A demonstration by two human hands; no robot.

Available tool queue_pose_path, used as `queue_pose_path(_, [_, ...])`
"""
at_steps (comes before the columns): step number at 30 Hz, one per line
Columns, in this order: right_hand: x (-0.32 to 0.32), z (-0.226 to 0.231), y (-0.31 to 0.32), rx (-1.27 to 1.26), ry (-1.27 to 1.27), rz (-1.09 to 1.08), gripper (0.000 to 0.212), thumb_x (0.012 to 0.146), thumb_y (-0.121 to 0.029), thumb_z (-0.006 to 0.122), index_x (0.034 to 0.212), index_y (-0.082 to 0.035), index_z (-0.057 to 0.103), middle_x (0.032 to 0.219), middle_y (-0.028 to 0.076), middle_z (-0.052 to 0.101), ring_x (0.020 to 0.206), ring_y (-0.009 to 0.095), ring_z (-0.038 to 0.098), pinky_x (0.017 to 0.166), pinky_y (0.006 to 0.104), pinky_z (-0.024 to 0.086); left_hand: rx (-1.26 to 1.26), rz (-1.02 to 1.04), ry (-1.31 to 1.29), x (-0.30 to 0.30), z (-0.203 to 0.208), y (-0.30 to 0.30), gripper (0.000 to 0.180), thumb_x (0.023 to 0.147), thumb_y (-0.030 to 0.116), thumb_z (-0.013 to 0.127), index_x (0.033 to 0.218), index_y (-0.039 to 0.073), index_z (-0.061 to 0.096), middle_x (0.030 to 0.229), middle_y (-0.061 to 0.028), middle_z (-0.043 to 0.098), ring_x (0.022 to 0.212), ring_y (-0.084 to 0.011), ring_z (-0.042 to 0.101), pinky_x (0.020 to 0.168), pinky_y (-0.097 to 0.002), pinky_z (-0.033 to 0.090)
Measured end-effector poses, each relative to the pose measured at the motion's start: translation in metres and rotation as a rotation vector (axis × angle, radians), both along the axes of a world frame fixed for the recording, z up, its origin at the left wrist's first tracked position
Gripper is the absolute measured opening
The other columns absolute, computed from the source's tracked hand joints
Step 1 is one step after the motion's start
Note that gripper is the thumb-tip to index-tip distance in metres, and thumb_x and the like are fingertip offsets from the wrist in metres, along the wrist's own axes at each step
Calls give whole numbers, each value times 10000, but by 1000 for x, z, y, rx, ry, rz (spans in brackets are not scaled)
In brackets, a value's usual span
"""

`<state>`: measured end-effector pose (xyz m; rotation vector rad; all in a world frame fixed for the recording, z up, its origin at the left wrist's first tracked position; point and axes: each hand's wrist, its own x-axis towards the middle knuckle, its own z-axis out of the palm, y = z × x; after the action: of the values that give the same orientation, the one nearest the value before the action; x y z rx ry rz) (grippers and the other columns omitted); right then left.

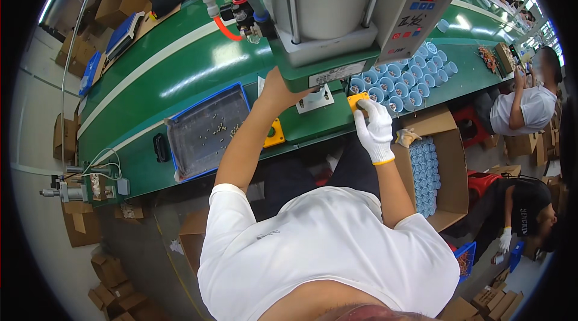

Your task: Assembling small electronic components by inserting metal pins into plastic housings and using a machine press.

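Note:
My bare left hand (282,93) reaches in beneath the head of a bench press (331,38). The press covers its fingertips, so their grip is hidden. Beside them, a pale cup-shaped piece (313,101) sits on a white base plate (319,104) under the press. My right hand (377,127), in a white knitted glove, has its fingers stretched out onto the dark button of a yellow switch box (356,101) at the bench edge. A second yellow switch box (274,133) is next to my left forearm.
Light blue cups (402,87) with small parts inside crowd the bench to the right. A blue-rimmed tray (205,131) with small metal parts lies left. A carton (453,170) of stacked blue cups stands by my right arm. Co-workers (530,104) sit further right.

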<state>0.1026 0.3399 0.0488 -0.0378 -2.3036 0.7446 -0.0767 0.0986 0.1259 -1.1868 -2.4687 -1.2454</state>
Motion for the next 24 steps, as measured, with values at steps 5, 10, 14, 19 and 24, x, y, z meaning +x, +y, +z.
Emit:
queue_pose_path(5, [4, -4, 2, 24, 11, 2, 263, 928, -87, 793, 1178, -21, 747, 1157, 194, 776, 1057, 411, 734, 933, 490, 587, -35, 33, -216, 15, 19, -7, 444, 880, 280, 913, 1226, 42, 768, 1140, -184, 783, 1053, -403, 743, 897, -477, 599])
queue_pose_path(10, [6, -13, 3, 20, 13, -1, 327, 909, -84, 806, 1225, -25, 742, 1192, 221, 768, 1136, 434, 733, 1000, 498, 586, 68, 425, 27, 83, -68, -74, 233, 928, 152, 878, 1077, -9, 800, 1105, -150, 790, 1031, -364, 759, 925, -454, 606])
queue_pose_path(14, [-8, -7, 4, 82, 71, -53, 237, 887, -112, 821, 1108, -49, 762, 1020, 168, 758, 953, 410, 730, 844, 502, 580, 95, 547, 26, 116, -121, -93, 217, 890, 111, 901, 1041, -14, 809, 1130, -131, 798, 1078, -372, 757, 965, -457, 608])
queue_pose_path(19, [-41, -1, 3, 183, 21, 3, 138, 902, -199, 809, 974, -88, 771, 814, 116, 696, 741, 366, 665, 702, 494, 522, -60, 466, 303, 107, -108, -106, 184, 858, 144, 927, 913, 22, 800, 1134, -107, 790, 1091, -370, 749, 966, -464, 607])
queue_pose_path(24, [-18, -23, 9, 116, 73, -30, 274, 925, -118, 801, 1183, -38, 756, 977, 153, 734, 882, 391, 690, 836, 513, 545, 19, 471, 48, 75, -103, -145, 208, 937, 174, 860, 1077, 26, 821, 1135, -136, 783, 1011, -349, 754, 898, -431, 587])
